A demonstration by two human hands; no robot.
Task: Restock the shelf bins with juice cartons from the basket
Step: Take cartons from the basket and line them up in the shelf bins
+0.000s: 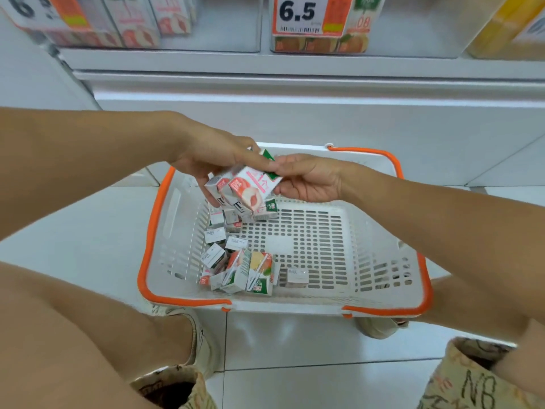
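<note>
A: Biggest first. The shelf runs across the top w/ its bins; the peach bin is upper left, the orange bin sits by the 6.5 tag. You're crouched over the basket on the floor.

B: And the stock?

A: Loose cartons lie mixed along the basket's left side, peach & orange together, well below the bins. You've got a small stack held above the far rim.

B: Hands?

A: Your left hand has its fingers curled round the stack from above. Your right hand pinches the green-topped end of the top carton, thumb & fingers closed on it.

B: How do I do this bit well?

A: Square the stack first, I'd say: edges flush, labels one way. Looks like peach, so aim upper left, not the 6.5 bin. Keep both hands on till it's over the bin; a skewed stack prob. slips.
</note>
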